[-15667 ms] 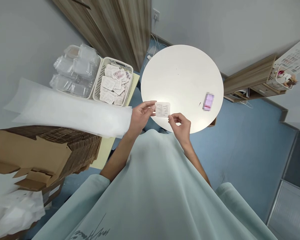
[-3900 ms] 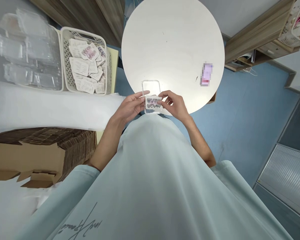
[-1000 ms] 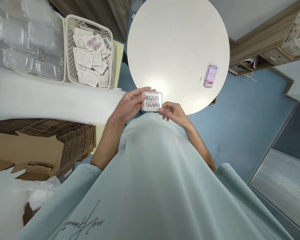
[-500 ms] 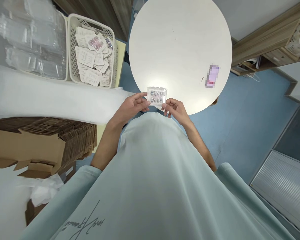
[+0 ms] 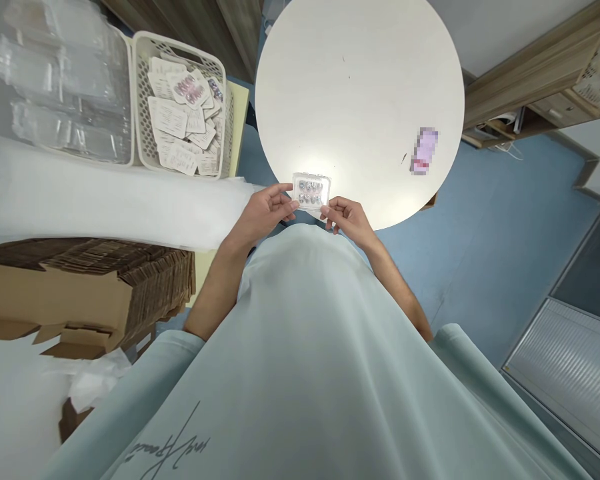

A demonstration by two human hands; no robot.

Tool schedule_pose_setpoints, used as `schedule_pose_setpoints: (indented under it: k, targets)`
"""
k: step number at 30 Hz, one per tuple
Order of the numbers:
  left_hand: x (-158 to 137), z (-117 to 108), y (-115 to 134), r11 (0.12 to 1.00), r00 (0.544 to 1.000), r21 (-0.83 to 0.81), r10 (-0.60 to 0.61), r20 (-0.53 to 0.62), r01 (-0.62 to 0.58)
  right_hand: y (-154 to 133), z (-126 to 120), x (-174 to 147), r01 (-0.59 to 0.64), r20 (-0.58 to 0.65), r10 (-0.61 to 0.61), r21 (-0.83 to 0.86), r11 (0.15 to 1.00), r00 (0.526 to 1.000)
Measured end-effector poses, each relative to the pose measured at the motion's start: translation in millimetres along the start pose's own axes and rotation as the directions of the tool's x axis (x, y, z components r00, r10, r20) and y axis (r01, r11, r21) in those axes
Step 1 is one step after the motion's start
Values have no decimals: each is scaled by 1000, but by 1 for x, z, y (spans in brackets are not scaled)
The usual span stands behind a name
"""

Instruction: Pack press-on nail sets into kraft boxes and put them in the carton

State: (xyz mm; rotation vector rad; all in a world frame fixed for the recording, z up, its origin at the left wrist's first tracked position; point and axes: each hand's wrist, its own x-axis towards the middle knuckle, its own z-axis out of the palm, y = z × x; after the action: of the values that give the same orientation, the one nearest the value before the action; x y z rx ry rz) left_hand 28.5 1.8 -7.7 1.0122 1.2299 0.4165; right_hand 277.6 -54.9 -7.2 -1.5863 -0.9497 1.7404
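A small clear plastic case (image 5: pixel 311 192) is held up between my two hands, over the near edge of the round white table (image 5: pixel 360 87). Inside it lie two rows of small shiny pieces that look like press-on nails. My left hand (image 5: pixel 265 212) grips the case's left side between thumb and fingers. At the lower right corner, my right hand (image 5: pixel 347 219) pinches it with the thumb in front and the fingers curled behind. The case's lid looks closed.
To the left, a white basket (image 5: pixel 222 133) holds many white cards, some with nail sets. Beside it are stacked clear plastic cases (image 5: pixel 60 80). Flattened cardboard boxes (image 5: pixel 155 280) stand below a white sheet (image 5: pixel 105 200). A blurred purple item (image 5: pixel 425 150) lies on the table's right.
Both hands and the case have shifted very slightly left in view. The grip on the case looks the same.
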Motion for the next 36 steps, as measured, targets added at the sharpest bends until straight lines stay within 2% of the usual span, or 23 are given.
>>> schedule_pose_setpoints:
  k: [11, 15, 18, 21, 26, 30, 36]
  targets:
    - [12, -5, -13, 998, 1000, 61, 21, -5, -20, 17, 3, 18, -23, -2, 23, 4, 1000, 1000]
    - [26, -7, -31, 997, 999, 82, -7, -49, 11, 27, 5, 32, -48, -22, 48, -17, 999, 999]
    - [45, -6, -53, 992, 995, 106, -53, -88, 62, 45, 7, 54, -123, -42, 120, -66, 990, 992]
    - [71, -1, -78, 977, 981, 147, -137, -137, 157, 71, 10, 81, -216, -48, 212, -122, 969, 976]
    - [110, 14, -111, 880, 945, 357, -255, -206, 315, 111, 20, 124, -385, -112, 369, -231, 894, 923]
    - [128, 22, -125, 834, 939, 436, -270, -213, 338, 127, 26, 143, -476, -161, 450, -225, 850, 879]
    - [143, 24, -136, 792, 941, 510, -262, -213, 336, 133, 27, 151, -515, -193, 484, -172, 840, 853]
